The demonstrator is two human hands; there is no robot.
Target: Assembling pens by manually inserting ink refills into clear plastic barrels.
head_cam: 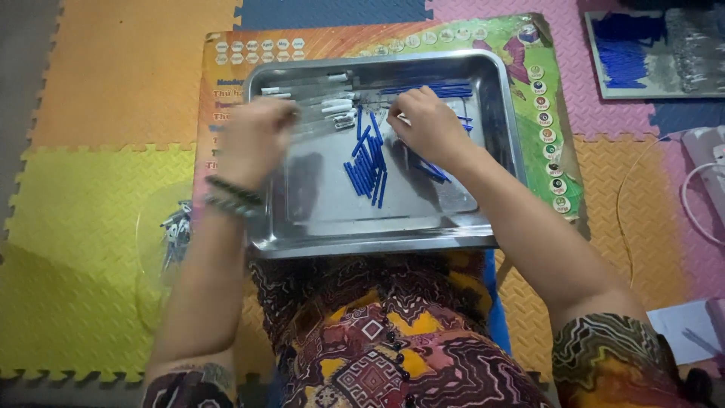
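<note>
Mostly the fingers are hard to read: the left hand (255, 138) is blurred and curled over the clear tubes (313, 98) at the back of the steel tray (495, 128), and whether it grips one I cannot tell; the right hand (429, 125) is bent knuckles-up over the blue sticks (366, 168), its fingertips hidden, so its hold is equally unclear. Further blue sticks lie half covered under that hand; a second tray (657, 53) is cut off at the top right.

A silvery steel tray (498, 113) holds dark blue sticks (366, 168) at its middle and white pieces (336, 107) near its far edge. The floor mat (91, 189) is yellow, orange and pink. The clothing (393, 340) shows maroon-and-yellow geometric patterning.
</note>
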